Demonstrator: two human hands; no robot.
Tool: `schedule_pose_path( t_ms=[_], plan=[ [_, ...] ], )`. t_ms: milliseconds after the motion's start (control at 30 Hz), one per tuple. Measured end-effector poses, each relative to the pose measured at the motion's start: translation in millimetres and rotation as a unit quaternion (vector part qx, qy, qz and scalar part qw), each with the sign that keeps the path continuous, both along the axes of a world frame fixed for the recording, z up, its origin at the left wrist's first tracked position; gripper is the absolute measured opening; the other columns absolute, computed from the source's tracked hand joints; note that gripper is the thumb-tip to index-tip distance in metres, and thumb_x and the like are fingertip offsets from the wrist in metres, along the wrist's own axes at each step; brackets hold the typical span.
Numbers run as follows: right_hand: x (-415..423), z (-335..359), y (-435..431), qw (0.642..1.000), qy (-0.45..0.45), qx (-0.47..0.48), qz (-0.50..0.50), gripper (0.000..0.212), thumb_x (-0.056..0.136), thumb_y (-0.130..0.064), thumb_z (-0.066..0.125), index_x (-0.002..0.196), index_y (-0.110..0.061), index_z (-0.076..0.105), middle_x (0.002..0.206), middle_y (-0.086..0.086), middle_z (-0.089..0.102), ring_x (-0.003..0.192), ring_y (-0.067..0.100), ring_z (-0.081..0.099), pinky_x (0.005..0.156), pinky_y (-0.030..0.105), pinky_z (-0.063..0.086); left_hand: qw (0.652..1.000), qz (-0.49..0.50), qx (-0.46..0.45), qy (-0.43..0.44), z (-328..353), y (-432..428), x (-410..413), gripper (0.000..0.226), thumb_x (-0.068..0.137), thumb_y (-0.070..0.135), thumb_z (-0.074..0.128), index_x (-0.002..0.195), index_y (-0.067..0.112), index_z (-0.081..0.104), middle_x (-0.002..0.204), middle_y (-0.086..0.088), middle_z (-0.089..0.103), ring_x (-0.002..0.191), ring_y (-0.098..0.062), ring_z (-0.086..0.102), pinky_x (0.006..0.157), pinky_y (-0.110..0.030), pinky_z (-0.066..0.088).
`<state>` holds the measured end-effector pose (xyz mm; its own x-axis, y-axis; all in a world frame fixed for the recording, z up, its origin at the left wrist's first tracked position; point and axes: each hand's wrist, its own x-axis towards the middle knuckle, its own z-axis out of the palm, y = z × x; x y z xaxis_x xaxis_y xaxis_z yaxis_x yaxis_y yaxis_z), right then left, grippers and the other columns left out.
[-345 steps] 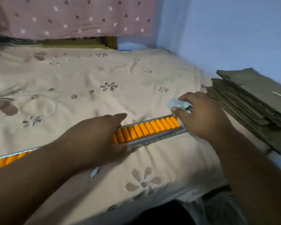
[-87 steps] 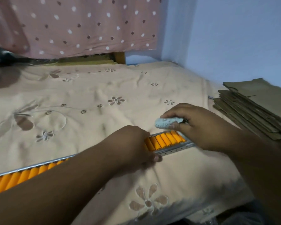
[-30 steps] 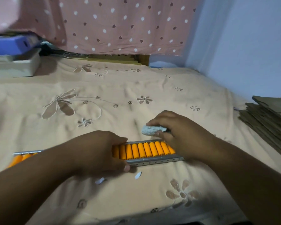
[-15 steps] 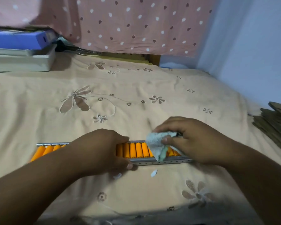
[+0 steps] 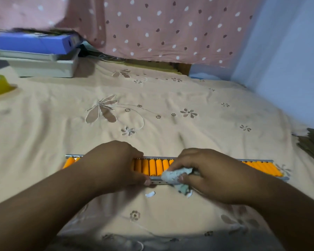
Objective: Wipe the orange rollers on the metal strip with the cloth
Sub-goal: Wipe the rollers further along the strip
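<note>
My right hand (image 5: 212,175), pinching the cloth (image 5: 176,176), is now rubbing the orange rollers (image 5: 153,167) mid-strip instead of hovering behind them, so wiping is resuming. My left hand (image 5: 114,164) is clamping the metal strip (image 5: 257,160) near the bed's (image 5: 152,113) front edge.

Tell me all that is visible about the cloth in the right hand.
The cloth is a small, pale, whitish-blue rag, crumpled into a wad, soft and fuzzy in look. The right hand pinches it between thumb and fingers. It lies against the near edge of the metal strip, beside the orange rollers, and a loose end hangs down onto the bedsheet.
</note>
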<state>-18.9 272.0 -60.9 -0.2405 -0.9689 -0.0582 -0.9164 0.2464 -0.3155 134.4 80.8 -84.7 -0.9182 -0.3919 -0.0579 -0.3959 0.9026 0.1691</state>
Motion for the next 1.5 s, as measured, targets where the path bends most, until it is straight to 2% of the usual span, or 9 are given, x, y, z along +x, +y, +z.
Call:
schedule_pose_path(
  t_ms=[200, 433, 667, 800, 1033, 1167, 1233, 1367, 1500],
  plan=[
    [-8.7, 3.0, -32.3, 0.982, -0.038, -0.164, -0.090, 0.023, 0.092, -0.027, 0.065, 0.111, -0.039, 0.068, 0.108, -0.022, 0.063, 0.099, -0.005, 0.058, 0.082, 0.015, 0.044, 1.000, -0.015, 0.003, -0.006, 3.2, -7.2, 7.1, 0.052, 0.065, 0.075, 0.069, 0.088, 0.028, 0.062, 0.084, 0.007, 0.061, 0.074, -0.009, 0.055, 0.059, -0.030, 0.040],
    [27.4, -41.1, -57.0, 0.988, 0.057, -0.138, -0.036, 0.029, 0.094, -0.027, 0.058, 0.121, -0.036, 0.063, 0.111, -0.016, 0.057, 0.106, 0.008, 0.051, 0.088, 0.030, 0.047, 1.000, 0.022, -0.005, -0.009, 2.9, -20.9, 23.3, 0.059, 0.059, 0.079, 0.071, 0.097, 0.033, 0.070, 0.083, 0.006, 0.065, 0.075, -0.007, 0.059, 0.064, -0.029, 0.048],
    [30.3, -5.9, -46.9, 0.998, -0.024, -0.014, 0.048, 0.023, 0.096, -0.034, 0.057, 0.117, -0.038, 0.064, 0.105, -0.019, 0.056, 0.099, -0.001, 0.056, 0.084, 0.019, 0.045, 1.000, 0.015, 0.015, -0.008, 1.2, -22.6, 25.6, 0.057, 0.059, 0.076, 0.072, 0.093, 0.030, 0.069, 0.080, 0.005, 0.066, 0.072, -0.010, 0.060, 0.062, -0.031, 0.048],
    [24.1, -2.3, -61.4, 0.989, -0.087, -0.120, -0.017, 0.021, 0.095, -0.029, 0.061, 0.114, -0.035, 0.067, 0.108, -0.020, 0.061, 0.102, -0.005, 0.057, 0.084, 0.015, 0.042, 0.999, 0.029, 0.026, -0.005, 1.1, -36.5, 42.5, 0.066, 0.056, 0.078, 0.070, 0.104, 0.032, 0.067, 0.094, 0.007, 0.067, 0.083, -0.011, 0.063, 0.076, -0.037, 0.056],
    [64.0, -42.3, -92.9, 0.987, 0.069, -0.143, -0.011, 0.026, 0.096, -0.033, 0.056, 0.121, -0.035, 0.063, 0.113, -0.013, 0.058, 0.107, 0.013, 0.053, 0.088, 0.032, 0.046, 0.997, 0.079, 0.020, -0.015, 0.5, -57.6, 71.4, 0.065, 0.053, 0.081, 0.072, 0.100, 0.037, 0.069, 0.091, 0.008, 0.069, 0.079, -0.007, 0.062, 0.073, -0.033, 0.055],
    [64.7, -20.0, -83.1, 0.996, -0.026, -0.060, 0.057, 0.021, 0.095, -0.036, 0.058, 0.115, -0.037, 0.065, 0.105, -0.017, 0.059, 0.099, 0.002, 0.057, 0.085, 0.023, 0.045, 0.997, 0.078, 0.002, 0.010, -3.6, -57.4, 72.8, 0.061, 0.052, 0.082, 0.073, 0.087, 0.032, 0.068, 0.077, 0.005, 0.067, 0.068, -0.008, 0.059, 0.057, -0.029, 0.043],
    [58.4, -9.2, -85.3, 0.994, -0.073, -0.039, 0.069, 0.019, 0.094, -0.033, 0.061, 0.112, -0.036, 0.067, 0.106, -0.016, 0.062, 0.099, 0.000, 0.059, 0.085, 0.021, 0.047, 0.997, 0.072, 0.016, 0.020, -6.3, -60.9, 76.1, 0.062, 0.054, 0.079, 0.074, 0.095, 0.034, 0.068, 0.085, 0.007, 0.069, 0.074, -0.007, 0.061, 0.064, -0.031, 0.049],
    [55.1, -9.5, -115.0, 0.984, -0.077, -0.159, -0.017, 0.021, 0.094, -0.029, 0.063, 0.114, -0.034, 0.068, 0.108, -0.018, 0.060, 0.101, -0.006, 0.055, 0.081, 0.009, 0.040, 0.996, 0.048, 0.070, -0.016, -8.4, -74.2, 86.9, 0.092, 0.064, 0.064, 0.083, 0.145, 0.041, 0.047, 0.135, 0.015, 0.060, 0.117, -0.010, 0.058, 0.096, -0.027, 0.047],
    [83.2, -30.0, -129.0, 0.989, 0.001, -0.150, 0.011, 0.025, 0.091, -0.034, 0.064, 0.116, -0.035, 0.067, 0.110, -0.018, 0.062, 0.102, 0.002, 0.055, 0.088, 0.027, 0.046, 0.991, 0.074, 0.111, 0.031, -18.9, -89.1, 99.5, 0.117, 0.060, 0.055, 0.090, 0.156, 0.036, 0.027, 0.131, 0.019, 0.057, 0.111, -0.006, 0.056, 0.092, -0.023, 0.044]
  ],
)
